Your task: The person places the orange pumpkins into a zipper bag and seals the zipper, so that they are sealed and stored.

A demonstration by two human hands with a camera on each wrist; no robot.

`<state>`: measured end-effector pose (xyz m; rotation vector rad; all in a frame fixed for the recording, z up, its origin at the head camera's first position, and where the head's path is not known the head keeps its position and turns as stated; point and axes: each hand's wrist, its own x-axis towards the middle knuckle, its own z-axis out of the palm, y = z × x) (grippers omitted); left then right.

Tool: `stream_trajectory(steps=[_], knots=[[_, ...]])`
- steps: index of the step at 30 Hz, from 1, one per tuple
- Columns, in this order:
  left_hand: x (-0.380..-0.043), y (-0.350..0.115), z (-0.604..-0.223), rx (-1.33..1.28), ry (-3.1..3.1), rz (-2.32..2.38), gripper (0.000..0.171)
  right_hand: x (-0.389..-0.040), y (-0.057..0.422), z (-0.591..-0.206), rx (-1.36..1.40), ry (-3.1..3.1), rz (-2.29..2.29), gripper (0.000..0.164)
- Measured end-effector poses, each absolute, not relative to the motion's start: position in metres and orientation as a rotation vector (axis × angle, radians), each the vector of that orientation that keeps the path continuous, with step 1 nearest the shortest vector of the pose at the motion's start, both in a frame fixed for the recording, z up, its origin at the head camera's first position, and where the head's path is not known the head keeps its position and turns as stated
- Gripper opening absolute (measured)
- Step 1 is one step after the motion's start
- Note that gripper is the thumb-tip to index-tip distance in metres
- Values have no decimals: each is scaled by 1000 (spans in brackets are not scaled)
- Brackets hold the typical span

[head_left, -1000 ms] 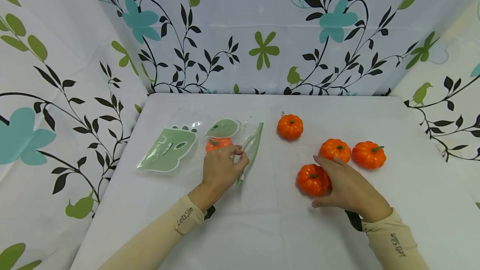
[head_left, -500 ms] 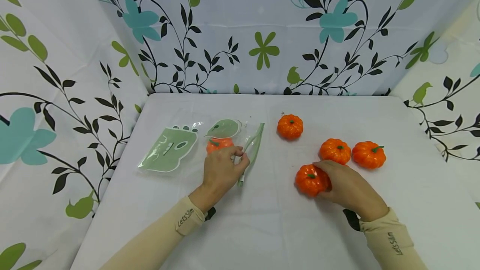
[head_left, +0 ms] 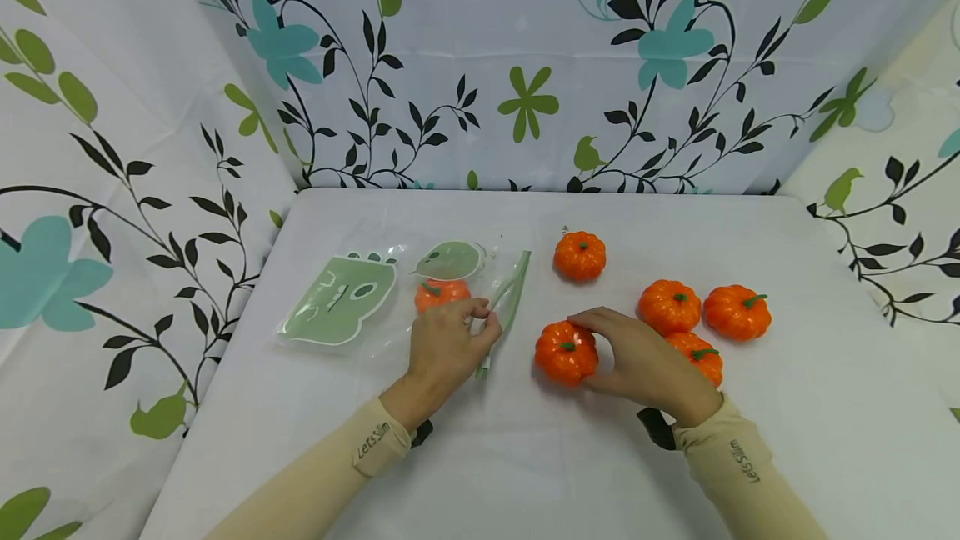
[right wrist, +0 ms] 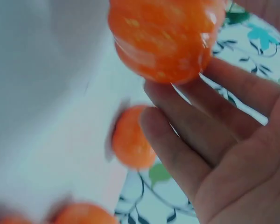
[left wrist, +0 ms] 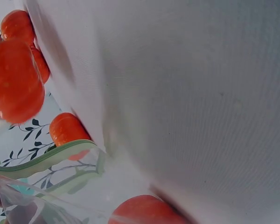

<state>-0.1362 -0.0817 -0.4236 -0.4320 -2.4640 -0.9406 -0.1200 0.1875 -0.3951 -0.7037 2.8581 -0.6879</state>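
My left hand (head_left: 450, 344) pinches the rim of a clear plastic zip bag (head_left: 337, 302) printed with a green cartoon animal. The bag's green-edged mouth (left wrist: 46, 158) stands parted in the left wrist view. Inside it lies a small orange pumpkin (head_left: 437, 293), partly behind that hand. My right hand (head_left: 648, 357) holds another small glossy pumpkin (head_left: 567, 354) with a green stem, thumb on one side and fingers on the other. It is off the table, right of the bag. In the right wrist view this pumpkin (right wrist: 165, 37) sits at the fingertips.
Behind the right hand lie more pumpkins: one near the back (head_left: 580, 257), two side by side, the left one (head_left: 670, 307) and the right one (head_left: 737, 312), and one partly hidden (head_left: 697, 355) by the hand. A white cloth (head_left: 525, 457) covers the table. Patterned curtains surround it.
My right hand has closed on the front pumpkin and carried it left toward the bag. A pumpkin formerly hidden under that hand now shows. The left hand has barely moved.
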Motion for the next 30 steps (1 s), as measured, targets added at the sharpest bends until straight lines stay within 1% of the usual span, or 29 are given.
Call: stream_trajectory(steps=[4,12,23,30], knots=[[-135,-82,-424,-426,-2482,-941,10,-130,172,-397,-699,2871,-802,75],[-134,-84,-426,-449,-2463,-940,10,-146,148,-409,-538,2859,-997,77],[-133,-82,-428,-483,-2413,-941,9,-152,126,-419,-474,2831,-1040,76],[-132,-80,-429,-486,-2405,-934,7,-153,112,-425,-517,2813,-993,77]])
